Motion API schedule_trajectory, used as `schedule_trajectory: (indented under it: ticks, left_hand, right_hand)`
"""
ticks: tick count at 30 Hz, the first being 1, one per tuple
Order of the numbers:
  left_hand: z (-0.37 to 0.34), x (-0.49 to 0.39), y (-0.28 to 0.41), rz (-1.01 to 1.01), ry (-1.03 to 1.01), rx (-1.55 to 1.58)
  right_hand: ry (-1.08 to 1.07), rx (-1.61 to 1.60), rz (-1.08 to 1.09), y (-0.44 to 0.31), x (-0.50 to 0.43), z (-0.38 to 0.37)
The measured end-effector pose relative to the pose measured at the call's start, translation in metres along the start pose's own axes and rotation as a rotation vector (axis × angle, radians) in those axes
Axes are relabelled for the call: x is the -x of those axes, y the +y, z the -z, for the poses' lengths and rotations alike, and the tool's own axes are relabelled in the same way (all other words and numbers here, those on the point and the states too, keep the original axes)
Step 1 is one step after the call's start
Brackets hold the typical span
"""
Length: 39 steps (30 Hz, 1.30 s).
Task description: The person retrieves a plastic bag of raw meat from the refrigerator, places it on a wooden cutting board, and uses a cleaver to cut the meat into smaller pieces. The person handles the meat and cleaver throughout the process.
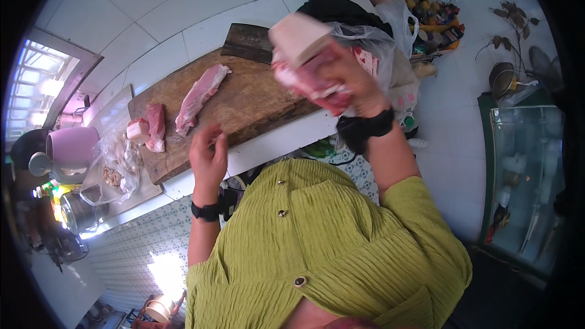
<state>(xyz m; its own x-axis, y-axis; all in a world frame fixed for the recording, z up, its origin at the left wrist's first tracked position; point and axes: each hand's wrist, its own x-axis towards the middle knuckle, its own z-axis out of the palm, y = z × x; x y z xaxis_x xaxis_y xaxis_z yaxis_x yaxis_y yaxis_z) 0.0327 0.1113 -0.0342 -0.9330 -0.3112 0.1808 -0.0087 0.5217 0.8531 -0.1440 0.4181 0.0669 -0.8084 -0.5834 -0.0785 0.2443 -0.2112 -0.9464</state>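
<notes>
My right hand (349, 77) is raised over the right part of a wooden cutting board (256, 96), shut on a chunk of raw meat with a thick pale fat layer (299, 39); both are blurred. My left hand (209, 151) hovers at the board's near edge, fingers apart, with nothing in it. Just beyond it a long strip of raw meat (201, 98) lies on the board. Further left lie a red piece of meat (156, 127) and a smaller, fatty piece (137, 131). A cleaver's dark blade (247, 42) rests at the board's back edge; its handle is hidden.
Right of the board, an open plastic bag (381, 50) holds more meat. Behind it stands a yellow basket of bottles (450, 41). At left are a clear bag (121, 169), a pink container (73, 146) and a metal pot (84, 210). A tiled wall rises behind the board.
</notes>
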Motion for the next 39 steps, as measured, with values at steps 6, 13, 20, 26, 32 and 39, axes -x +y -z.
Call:
schedule_trajectory:
  ticks: [6, 13, 20, 26, 32, 39]
  left_hand:
    - [-0.062, -0.068, 0.059, -0.305, -0.325, -0.011]
    - [-0.177, -0.114, 0.112, -0.437, -0.456, -0.039]
    - [-0.205, -0.122, 0.111, -0.515, -0.439, -0.447]
    - [-0.226, -0.133, 0.117, -0.402, -0.495, -0.545]
    - [-0.213, -0.12, 0.13, -0.474, -0.525, -0.341]
    - [-0.18, -0.084, 0.139, -0.521, -0.337, 0.074]
  right_hand:
    - [0.048, -0.14, 0.113, -0.045, 0.016, 0.08]
    - [0.028, -0.202, -0.016, -0.024, -0.006, 0.117]
    - [-0.103, 0.018, -0.185, -0.032, -0.018, 0.156]
    - [-0.075, 0.125, -0.176, -0.03, -0.024, 0.174]
    - [0.041, 0.008, -0.054, -0.005, -0.02, 0.154]
    - [0.274, 0.375, 0.252, 0.037, -0.017, 0.142]
